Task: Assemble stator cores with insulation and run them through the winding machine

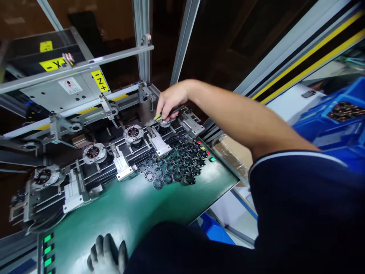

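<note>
With the right hand (pixel 172 99) pinching a tool (pixel 158 117) and left hand (pixel 105 255) spread, slipping could scratch the fixture (pixel 165 123).

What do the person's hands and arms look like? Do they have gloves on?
Only one glove shows! The left hand wears a grey glove, with darker grey fingers and a paler back. The right hand is bare, and so is the forearm. Higher up is a wide, dark navy sleeve with a thin, pale edge. The left arm isn't clearly visible.
</note>
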Demonstrator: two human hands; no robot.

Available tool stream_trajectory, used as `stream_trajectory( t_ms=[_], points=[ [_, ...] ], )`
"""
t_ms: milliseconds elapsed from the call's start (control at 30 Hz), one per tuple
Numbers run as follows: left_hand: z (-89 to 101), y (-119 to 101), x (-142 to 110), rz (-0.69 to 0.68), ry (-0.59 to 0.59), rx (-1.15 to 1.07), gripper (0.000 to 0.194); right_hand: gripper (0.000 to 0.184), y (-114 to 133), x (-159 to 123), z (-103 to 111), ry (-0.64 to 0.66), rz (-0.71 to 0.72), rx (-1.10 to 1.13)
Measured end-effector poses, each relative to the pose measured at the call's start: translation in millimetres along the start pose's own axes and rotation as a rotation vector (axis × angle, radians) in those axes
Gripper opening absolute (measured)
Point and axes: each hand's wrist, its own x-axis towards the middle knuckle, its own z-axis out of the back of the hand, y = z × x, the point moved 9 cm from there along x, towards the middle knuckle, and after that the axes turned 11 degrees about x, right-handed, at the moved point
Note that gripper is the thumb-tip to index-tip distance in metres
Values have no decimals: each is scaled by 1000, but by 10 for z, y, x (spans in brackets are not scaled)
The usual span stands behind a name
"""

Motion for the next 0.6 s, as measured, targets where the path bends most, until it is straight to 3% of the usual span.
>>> stream_trajectory(
  t_ms=[67,100,167,200,233,267,333,433,533,600],
  points=[
    [28,-19,4,-33,-27,46,64,41,339,-233,-609,87,343,96],
    [64,-25,24,-44,-34,63,65,43,484,-353,-1030,150,527,118],
    [170,-15,130,-48,22,41,58,43,546,-454,-2008,223,733,123],
    [258,7,220,-38,74,20,53,44,480,-411,-2502,198,760,91],
    [351,35,329,-33,158,-10,45,43,365,-311,-2907,65,741,42],
    [458,91,451,-9,259,-28,40,42,211,-195,-3221,-120,685,7],
    [863,338,760,128,300,4,41,45,-47,1,-3877,-205,632,-54],
    [1586,709,1300,266,198,32,50,49,-312,206,-4276,-354,585,-92],
    [2144,891,1883,274,64,46,60,51,-412,279,-4322,-454,610,-103],
    [2348,862,2271,210,15,67,76,53,-452,289,-4323,-491,643,-113]
  ],
)
